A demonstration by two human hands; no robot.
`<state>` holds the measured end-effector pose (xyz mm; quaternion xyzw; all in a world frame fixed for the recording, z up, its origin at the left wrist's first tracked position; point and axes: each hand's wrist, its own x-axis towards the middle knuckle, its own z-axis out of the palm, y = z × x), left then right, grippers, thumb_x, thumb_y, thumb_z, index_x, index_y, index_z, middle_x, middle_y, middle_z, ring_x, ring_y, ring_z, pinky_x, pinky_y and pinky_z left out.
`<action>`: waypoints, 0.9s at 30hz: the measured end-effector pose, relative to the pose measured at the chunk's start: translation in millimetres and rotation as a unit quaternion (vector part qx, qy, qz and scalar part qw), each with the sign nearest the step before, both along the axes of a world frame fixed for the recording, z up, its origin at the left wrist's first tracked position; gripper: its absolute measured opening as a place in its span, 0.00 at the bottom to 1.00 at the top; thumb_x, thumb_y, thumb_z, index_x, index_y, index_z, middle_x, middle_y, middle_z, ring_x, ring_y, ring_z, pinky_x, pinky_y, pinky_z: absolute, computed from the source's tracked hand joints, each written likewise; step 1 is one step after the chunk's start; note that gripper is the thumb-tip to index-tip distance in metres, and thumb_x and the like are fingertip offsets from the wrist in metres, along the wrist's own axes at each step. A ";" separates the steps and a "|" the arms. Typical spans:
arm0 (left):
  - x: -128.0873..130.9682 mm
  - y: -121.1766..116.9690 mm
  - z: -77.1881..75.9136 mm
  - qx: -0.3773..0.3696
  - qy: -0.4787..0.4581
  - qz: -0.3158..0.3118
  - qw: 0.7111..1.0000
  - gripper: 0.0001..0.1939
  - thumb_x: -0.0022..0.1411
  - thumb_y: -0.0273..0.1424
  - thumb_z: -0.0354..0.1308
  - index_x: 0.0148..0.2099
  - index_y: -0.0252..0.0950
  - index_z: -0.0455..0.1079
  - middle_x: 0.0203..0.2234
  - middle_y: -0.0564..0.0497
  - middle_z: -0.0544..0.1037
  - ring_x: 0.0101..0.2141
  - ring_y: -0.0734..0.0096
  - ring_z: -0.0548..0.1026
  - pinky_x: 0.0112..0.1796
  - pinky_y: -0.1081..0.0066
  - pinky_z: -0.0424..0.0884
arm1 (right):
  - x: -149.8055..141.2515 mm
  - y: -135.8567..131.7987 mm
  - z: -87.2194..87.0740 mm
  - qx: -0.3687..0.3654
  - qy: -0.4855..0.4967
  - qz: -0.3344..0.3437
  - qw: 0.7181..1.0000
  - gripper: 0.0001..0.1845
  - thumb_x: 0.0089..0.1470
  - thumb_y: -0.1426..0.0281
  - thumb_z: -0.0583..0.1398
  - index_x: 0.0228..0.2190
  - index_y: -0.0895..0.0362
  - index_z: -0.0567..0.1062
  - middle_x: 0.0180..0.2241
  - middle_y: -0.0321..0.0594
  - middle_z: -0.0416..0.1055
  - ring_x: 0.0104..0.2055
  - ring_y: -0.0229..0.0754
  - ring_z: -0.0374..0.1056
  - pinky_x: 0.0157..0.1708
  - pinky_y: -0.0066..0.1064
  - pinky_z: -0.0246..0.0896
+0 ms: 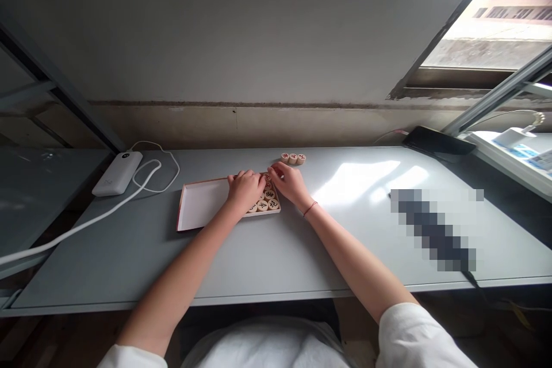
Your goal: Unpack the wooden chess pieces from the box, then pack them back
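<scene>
At the far left of the desk (pixel 297 282), a white device (pixel 117 173) lies slantwise, its long axis running away from the person and to the right, with a white cable (pixel 86 223) curving around its right side. The shallow box (pixel 200 204) lies flat near the middle, long axis left to right, its right end slightly farther from the person. Its left part shows a bare white inside; round pieces (pixel 269 194) fill what shows of the right part, marked faces up.

The left hand (pixel 246 190) covers the box's middle, fingers bent over the pieces; whether they grip one cannot be told. The right hand (pixel 290 181) curls at the far right corner, fingertips bunched, their contact unclear. Just beyond it, three loose pieces (pixel 293 158) stand in a left-to-right row, red marks up.

Open desk runs along the box's near edge and to the right of the right hand, partly sunlit. Farther right, a pixelated patch (pixel 435 230) hides an object; beyond it, a dark flat object (pixel 437 142) lies by the frame.
</scene>
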<state>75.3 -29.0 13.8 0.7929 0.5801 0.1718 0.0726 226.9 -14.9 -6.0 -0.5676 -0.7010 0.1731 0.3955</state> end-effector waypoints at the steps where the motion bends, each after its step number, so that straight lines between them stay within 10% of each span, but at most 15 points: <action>1: 1.0 -0.2 0.0 -0.001 -0.003 -0.001 1.000 0.17 0.68 0.36 0.46 0.34 0.37 0.73 0.34 0.44 0.79 0.40 0.56 0.73 0.42 0.58 0.60 | -0.5 -0.2 -0.1 -0.002 0.001 0.002 1.000 0.14 0.58 0.60 0.53 0.27 0.53 0.72 0.25 0.38 0.75 0.25 0.41 0.67 0.28 0.31 0.58; 11: -0.1 -3.8 12.5 0.019 -0.138 0.023 0.990 0.04 0.64 0.33 0.55 0.38 0.40 0.69 0.36 0.52 0.80 0.38 0.62 0.77 0.42 0.63 0.62 | 0.0 -2.3 2.8 0.077 0.020 0.055 0.995 0.12 0.51 0.72 0.53 0.38 0.53 0.71 0.39 0.41 0.75 0.38 0.44 0.69 0.36 0.33 0.63; 27: -13.4 -6.2 12.6 -0.089 -0.489 0.025 0.867 0.13 0.59 0.41 0.59 0.40 0.37 0.69 0.36 0.48 0.79 0.37 0.66 0.78 0.35 0.71 0.73 | -4.8 -10.4 8.8 0.177 -0.027 0.094 0.979 0.14 0.57 0.66 0.55 0.46 0.50 0.71 0.41 0.42 0.75 0.41 0.45 0.71 0.44 0.37 0.66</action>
